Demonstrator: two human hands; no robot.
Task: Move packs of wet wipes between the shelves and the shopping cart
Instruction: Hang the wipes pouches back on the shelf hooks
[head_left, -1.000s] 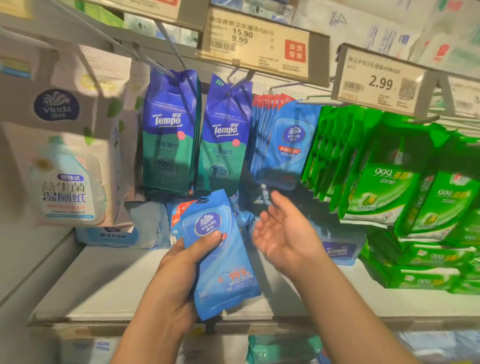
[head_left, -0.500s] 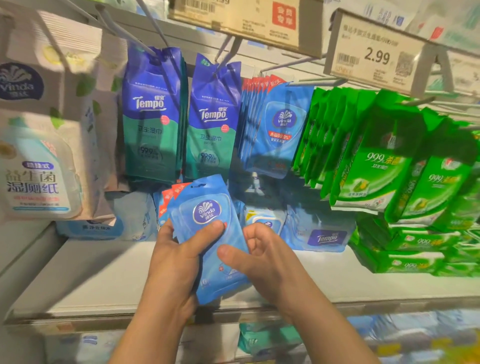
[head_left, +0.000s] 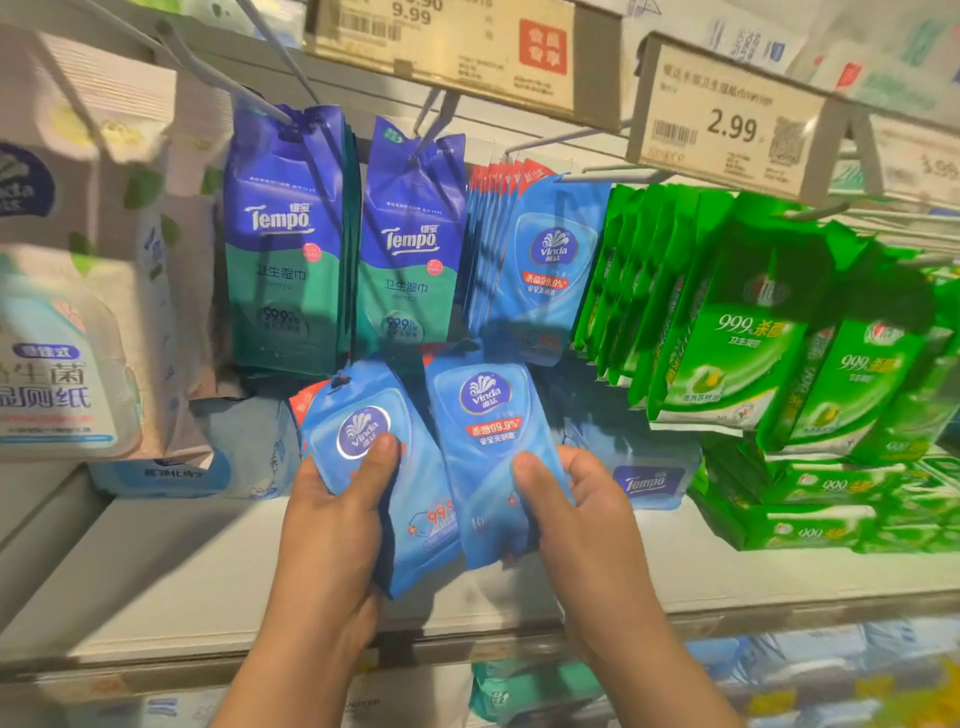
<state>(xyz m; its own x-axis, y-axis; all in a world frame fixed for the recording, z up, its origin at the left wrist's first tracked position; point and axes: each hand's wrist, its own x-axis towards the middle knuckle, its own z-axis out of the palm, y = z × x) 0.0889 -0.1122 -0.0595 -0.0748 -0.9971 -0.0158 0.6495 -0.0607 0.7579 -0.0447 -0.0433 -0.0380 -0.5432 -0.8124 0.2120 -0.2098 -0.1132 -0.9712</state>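
Blue packs fill both hands in the head view. The left hand (head_left: 332, 519) holds a blue Vinda pack (head_left: 374, 467), its thumb pressed on the round logo and its fingers curled behind. The right hand (head_left: 582, 514) holds a second Vinda pack (head_left: 488, 457), thumb on the front, fingers wrapped round the back. The two packs touch side by side, above the white shelf (head_left: 171, 561). Behind them, more blue packs (head_left: 540, 270) hang on a hook. Purple Tempo packs (head_left: 291, 244) hang to the left. Green packs (head_left: 737, 332) hang to the right. A price tag (head_left: 727, 124) above reads 2.99.
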